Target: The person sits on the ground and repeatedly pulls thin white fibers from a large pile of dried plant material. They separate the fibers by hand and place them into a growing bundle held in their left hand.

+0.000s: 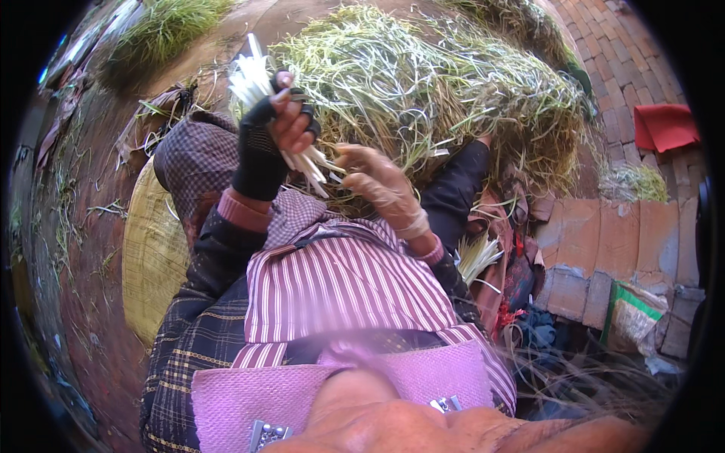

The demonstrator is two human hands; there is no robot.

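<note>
My left hand (pixel 289 122), in a black fingerless glove, is closed around a bundle of white plant stalks (pixel 249 76). The thick ends point up and left, and thinner ends stick out below the fist. My right hand (pixel 382 189), in a thin see-through glove, is beside those lower ends, its fingers spread and curved; a stalk tip lies near its fingertips, and whether they touch is unclear. Beyond both hands lies a large heap of long, pale green and yellowish plants (pixel 396 85). Another small bunch of pale stalks (pixel 477 257) rests to the right of my right arm.
A yellow woven sack (pixel 153 255) lies at left, beside a knee under checked cloth (pixel 198 153). Greener plants (pixel 170 34) are at the upper left. At right are bricks (pixel 612 232), a red sheet (pixel 665 127) and a torn green-and-white bag (pixel 634 317). My dark trouser leg (pixel 459 187) reaches the heap.
</note>
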